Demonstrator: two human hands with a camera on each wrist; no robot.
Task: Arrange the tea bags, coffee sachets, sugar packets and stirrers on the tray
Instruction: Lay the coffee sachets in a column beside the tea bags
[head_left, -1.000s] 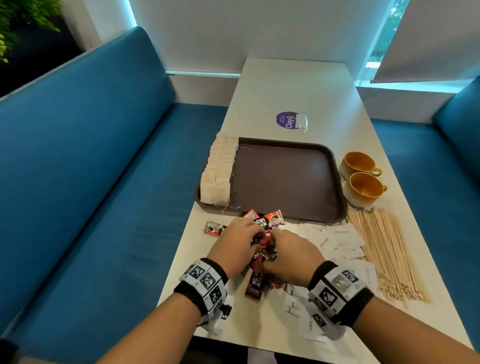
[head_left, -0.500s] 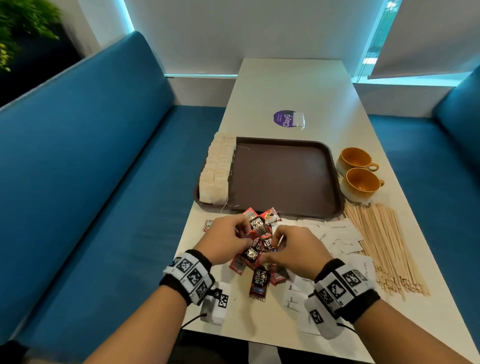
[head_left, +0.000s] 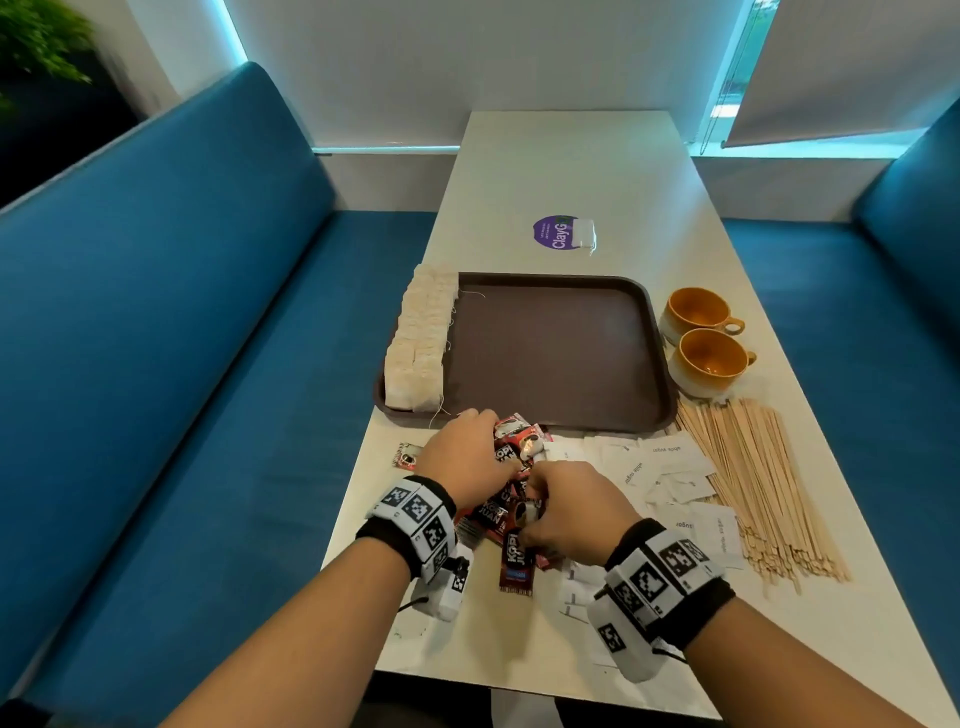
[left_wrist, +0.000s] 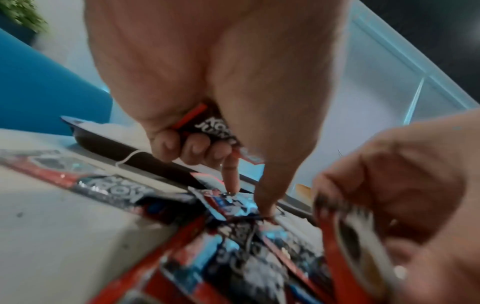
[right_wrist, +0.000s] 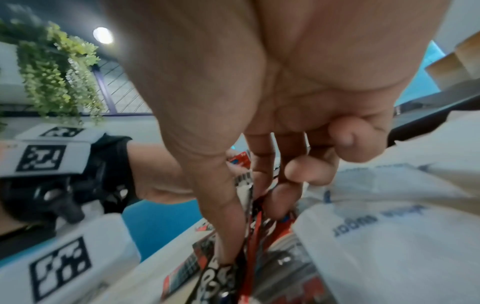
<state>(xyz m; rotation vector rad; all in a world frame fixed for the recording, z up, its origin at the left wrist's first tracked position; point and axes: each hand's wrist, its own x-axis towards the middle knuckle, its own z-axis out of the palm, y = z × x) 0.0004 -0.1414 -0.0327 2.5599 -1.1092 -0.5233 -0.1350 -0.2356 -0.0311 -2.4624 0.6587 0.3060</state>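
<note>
**Desk editor:** What carries the scene?

**Photographer:** A long white desk (head_left: 571, 171), its long axis running away from the camera, between blue benches. A brown tray (head_left: 550, 353) lies square on it, with tea bags (head_left: 418, 343) ranked along its left edge, the row aligned with the desk's length.

**Desk editor:** And the unsorted stock?

**Photographer:** To the right, wooden stirrers (head_left: 753, 478) lie side by side, long axes pointing roughly toward the far end of the desk, fanned slightly outward at the near end. They look stiff, light and prone to rolling; best pinched as a bundle at mid-length. White sugar packets (head_left: 670, 467) lie scattered flat between stirrers and hands, pointing every way: thin, soft paper, to be lifted by an edge.

**Desk editor:** The hands?

**Photographer:** Both work the heap of red-and-black coffee sachets (head_left: 511, 514) just short of the tray's near rim. The left hand (head_left: 462, 460) has three fingers curled round one sachet while index finger and thumb reach down to another. The right hand (head_left: 563, 512) pinches several sachets upright between thumb and fingers.

**Desk editor:** How do the sachets handle?

**Photographer:** Glossy foil strips, light and likely slippery, pointing in all directions. I would square them into one stack and grip across the short sides
</note>
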